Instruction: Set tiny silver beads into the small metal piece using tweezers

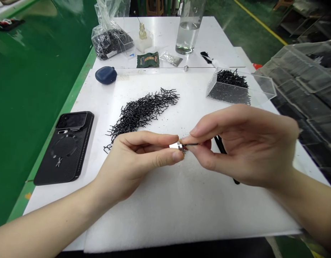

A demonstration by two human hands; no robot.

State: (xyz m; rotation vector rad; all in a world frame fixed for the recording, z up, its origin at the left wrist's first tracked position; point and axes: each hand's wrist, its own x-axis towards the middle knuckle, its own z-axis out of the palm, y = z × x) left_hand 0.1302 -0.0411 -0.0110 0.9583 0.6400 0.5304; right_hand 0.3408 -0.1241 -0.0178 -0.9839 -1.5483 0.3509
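My left hand [135, 161] pinches a small silver metal piece [175, 145] between thumb and forefinger. My right hand [235, 143] pinches a thin black bent wire [190, 144] at the silver piece's end, so the fingertips of both hands nearly meet. A slim black tool [220, 145], perhaps tweezers, shows beneath my right hand, partly hidden. Left of my hands, a loose heap of black bent wires [141, 113] lies on a white foam sheet [154, 215], with black specks scattered around.
A clear acrylic box [229, 86] of black wires stands at the right, beside stacked acrylic trays [302, 79]. A black-cased phone [63, 147] and blue earbud case [106, 75] lie left. Behind stand a water-filled glass bottle [187, 32] and a plastic bag [108, 43] of black pieces.
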